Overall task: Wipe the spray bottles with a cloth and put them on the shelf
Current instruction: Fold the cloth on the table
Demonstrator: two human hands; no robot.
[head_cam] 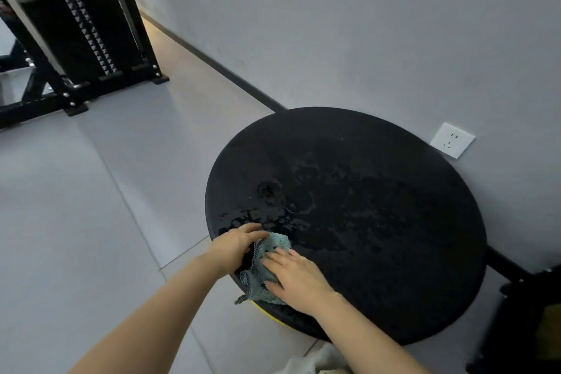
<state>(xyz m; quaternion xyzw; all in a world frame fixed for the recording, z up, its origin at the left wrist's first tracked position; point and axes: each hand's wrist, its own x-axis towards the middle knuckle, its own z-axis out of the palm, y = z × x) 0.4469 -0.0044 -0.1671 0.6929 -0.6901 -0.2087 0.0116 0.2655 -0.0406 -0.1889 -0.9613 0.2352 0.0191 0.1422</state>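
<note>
Two hands on one cloth (267, 264), no bottles anywhere in view. That's the relation that matters: both grips are at the near-left rim of the round black table (379, 222), and whatever gets wiped next lies off-frame, direction unknown. No shelf in view either.

Left hand (235, 247): fingers curled over the cloth's far-left edge at the table rim, pinched shut on it. There's something dark under the fingers; can't tell whether that's cloth shadow or an object.

Right hand (296, 278): flat, palm down, fingers spread, pressing the cloth onto the tabletop. It isn't closed on anything, just pinning it.

The cloth is blue-green and crumpled. Its long axis runs from the far-left corner under the left hand back toward the person, and its tail hangs over the near rim. It lies between the hands and touches both.

The tabletop is wet: droplets and ring marks just beyond the left hand and spreading toward the middle. My read is that bottles stood there, but none do now.

Judgement: the left hand has the only real grip, so it's the one placed to lift the cloth. The right hand is free to reach for a bottle once one shows up. A weight machine (82, 24) stands well apart at far left, and a wall socket (452, 140) sits behind the table.
</note>
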